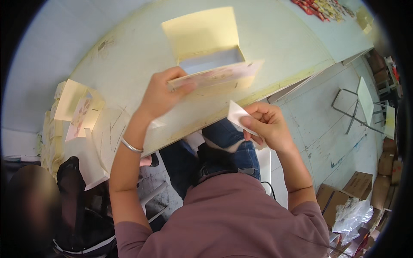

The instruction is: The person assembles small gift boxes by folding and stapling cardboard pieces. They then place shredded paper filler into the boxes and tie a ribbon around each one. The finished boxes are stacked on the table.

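Note:
A pale yellow cardboard box [206, 26] stands on the table in front of me with its lid raised and its whitish inside showing. Its near panel [219, 77] carries a printed picture and leans outward. My left hand [165, 92], a silver bangle on its wrist, is closed on the left end of this panel, slightly blurred. To the right, past the table edge, my right hand [269, 124] pinches a small white piece of paper or card [236, 114] between thumb and fingers. Part of that piece is hidden by the fingers.
Another open yellow box [71, 101] stands at the table's left, beside stacked boxes [48, 144]. A person [34, 198] is at the lower left. Red and gold small items [322, 9] lie far right. A folding chair [363, 103] and brown cartons [340, 195] stand on the right floor.

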`<state>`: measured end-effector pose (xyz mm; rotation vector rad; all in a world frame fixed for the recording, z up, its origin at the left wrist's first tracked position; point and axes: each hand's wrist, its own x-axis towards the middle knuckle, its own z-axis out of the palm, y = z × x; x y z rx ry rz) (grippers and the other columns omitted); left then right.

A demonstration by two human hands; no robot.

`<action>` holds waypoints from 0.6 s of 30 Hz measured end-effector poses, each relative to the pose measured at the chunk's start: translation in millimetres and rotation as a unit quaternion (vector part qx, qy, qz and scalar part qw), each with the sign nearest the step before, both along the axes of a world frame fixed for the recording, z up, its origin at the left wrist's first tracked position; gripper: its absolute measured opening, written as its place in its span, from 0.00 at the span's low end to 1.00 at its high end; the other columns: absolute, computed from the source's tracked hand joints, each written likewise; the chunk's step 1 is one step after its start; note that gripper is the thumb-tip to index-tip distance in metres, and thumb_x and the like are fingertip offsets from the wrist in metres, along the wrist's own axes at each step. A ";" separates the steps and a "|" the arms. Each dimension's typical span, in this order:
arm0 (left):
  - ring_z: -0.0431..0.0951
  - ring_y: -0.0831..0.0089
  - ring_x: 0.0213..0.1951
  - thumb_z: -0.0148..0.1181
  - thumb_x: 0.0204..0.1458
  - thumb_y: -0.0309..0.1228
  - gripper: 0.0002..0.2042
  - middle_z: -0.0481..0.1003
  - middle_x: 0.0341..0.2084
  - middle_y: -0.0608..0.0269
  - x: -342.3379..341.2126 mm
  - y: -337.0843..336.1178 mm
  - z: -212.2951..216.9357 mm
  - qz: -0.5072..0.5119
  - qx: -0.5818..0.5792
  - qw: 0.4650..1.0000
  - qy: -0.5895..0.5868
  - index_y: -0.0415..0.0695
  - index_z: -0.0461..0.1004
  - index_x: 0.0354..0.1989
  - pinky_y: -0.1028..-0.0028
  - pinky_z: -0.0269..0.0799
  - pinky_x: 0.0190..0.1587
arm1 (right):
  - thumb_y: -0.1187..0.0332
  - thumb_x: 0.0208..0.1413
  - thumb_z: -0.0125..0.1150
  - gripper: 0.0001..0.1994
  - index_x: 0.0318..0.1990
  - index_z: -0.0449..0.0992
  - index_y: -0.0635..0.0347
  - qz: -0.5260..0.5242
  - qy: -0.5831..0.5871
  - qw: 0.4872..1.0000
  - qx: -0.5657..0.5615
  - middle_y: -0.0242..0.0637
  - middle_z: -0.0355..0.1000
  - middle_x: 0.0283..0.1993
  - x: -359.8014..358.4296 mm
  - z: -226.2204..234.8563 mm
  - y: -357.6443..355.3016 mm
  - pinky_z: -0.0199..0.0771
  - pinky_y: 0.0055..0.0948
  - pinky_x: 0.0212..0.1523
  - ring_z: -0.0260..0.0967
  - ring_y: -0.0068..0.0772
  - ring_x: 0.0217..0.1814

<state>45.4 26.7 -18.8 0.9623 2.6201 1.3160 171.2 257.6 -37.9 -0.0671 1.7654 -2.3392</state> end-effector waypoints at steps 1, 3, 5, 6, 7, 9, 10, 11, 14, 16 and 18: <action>0.73 0.65 0.28 0.60 0.42 0.33 0.09 0.74 0.23 0.60 11.9 8.5 1.0 0.003 -0.006 1.000 0.004 0.40 0.74 0.28 0.71 0.66 0.34 | 0.72 0.52 0.55 0.05 0.33 0.72 0.66 -0.030 0.015 0.997 0.062 0.34 0.70 0.21 -0.1 -5.5 -8.0 0.58 0.16 0.16 0.59 0.16 0.15; 0.72 0.61 0.30 0.59 0.43 0.35 0.10 0.74 0.24 0.57 27.5 20.3 -1.2 0.006 -0.018 1.000 0.013 0.40 0.74 0.29 0.70 0.66 0.36 | 0.72 0.51 0.57 0.06 0.32 0.75 0.66 -0.086 0.064 0.978 0.177 0.33 0.69 0.19 -1.4 -15.2 -18.1 0.58 0.16 0.17 0.59 0.16 0.16; 0.70 0.57 0.32 0.58 0.44 0.36 0.11 0.74 0.25 0.55 28.5 20.0 -15.4 0.012 -0.060 0.993 0.100 0.41 0.74 0.30 0.68 0.65 0.39 | 0.72 0.49 0.58 0.06 0.32 0.75 0.66 -0.105 0.075 0.963 0.236 0.37 0.69 0.19 -5.3 -16.8 -22.1 0.60 0.18 0.18 0.60 0.19 0.16; 0.70 0.56 0.34 0.58 0.44 0.37 0.11 0.74 0.26 0.54 28.5 19.8 -20.8 0.012 -0.081 0.986 0.143 0.41 0.75 0.30 0.67 0.65 0.41 | 0.72 0.49 0.58 0.05 0.31 0.75 0.65 -0.115 0.080 0.954 0.265 0.38 0.69 0.19 -7.8 -18.3 -23.8 0.60 0.19 0.18 0.61 0.21 0.16; 0.69 0.55 0.35 0.58 0.44 0.37 0.11 0.74 0.26 0.55 28.2 20.1 -22.6 0.007 -0.079 0.988 0.133 0.41 0.75 0.31 0.66 0.64 0.42 | 0.72 0.47 0.58 0.04 0.29 0.75 0.64 -0.161 0.136 0.935 0.284 0.41 0.69 0.19 -12.0 -27.4 -26.2 0.63 0.24 0.19 0.65 0.31 0.17; 0.69 0.55 0.38 0.58 0.44 0.36 0.11 0.74 0.27 0.55 27.4 18.9 -24.7 -0.001 -0.076 0.991 0.114 0.42 0.75 0.32 0.64 0.63 0.44 | 0.71 0.47 0.57 0.04 0.26 0.74 0.63 -0.173 0.206 0.890 0.368 0.40 0.69 0.20 -19.7 -33.6 -25.5 0.65 0.28 0.20 0.66 0.36 0.19; 0.69 0.55 0.37 0.58 0.44 0.36 0.11 0.74 0.27 0.55 27.7 18.8 -26.6 0.002 -0.078 0.990 0.119 0.42 0.75 0.32 0.64 0.63 0.44 | 0.71 0.46 0.57 0.04 0.25 0.74 0.62 -0.177 0.241 0.862 0.409 0.40 0.70 0.20 -22.5 -36.5 -25.5 0.66 0.29 0.21 0.67 0.39 0.21; 0.69 0.55 0.37 0.58 0.44 0.35 0.11 0.74 0.27 0.55 28.5 18.3 -29.0 0.005 -0.081 0.989 0.125 0.41 0.75 0.31 0.64 0.63 0.44 | 0.71 0.46 0.56 0.05 0.25 0.74 0.61 -0.174 0.248 0.862 0.407 0.39 0.70 0.20 -24.0 -39.6 -26.5 0.66 0.31 0.21 0.67 0.40 0.22; 0.69 0.54 0.35 0.58 0.44 0.34 0.10 0.74 0.26 0.55 29.0 20.9 -30.5 0.004 -0.079 0.987 0.140 0.41 0.75 0.31 0.64 0.64 0.43 | 0.69 0.47 0.55 0.06 0.23 0.73 0.60 -0.165 0.269 0.857 0.408 0.38 0.69 0.20 -27.7 -47.4 -28.6 0.65 0.34 0.21 0.67 0.42 0.23; 0.69 0.54 0.35 0.59 0.43 0.34 0.10 0.74 0.26 0.56 29.6 22.9 -29.5 0.002 -0.079 0.987 0.141 0.41 0.75 0.31 0.65 0.64 0.43 | 0.69 0.47 0.55 0.06 0.23 0.72 0.60 -0.163 0.279 0.851 0.414 0.37 0.69 0.20 -29.8 -51.5 -28.7 0.65 0.34 0.20 0.67 0.42 0.22; 0.69 0.55 0.34 0.59 0.43 0.33 0.09 0.74 0.26 0.56 31.4 24.5 -28.2 0.000 -0.084 0.987 0.134 0.41 0.75 0.30 0.65 0.64 0.42 | 0.69 0.47 0.55 0.06 0.22 0.72 0.60 -0.164 0.289 0.848 0.412 0.37 0.68 0.20 -31.6 -53.6 -28.0 0.64 0.35 0.20 0.66 0.42 0.22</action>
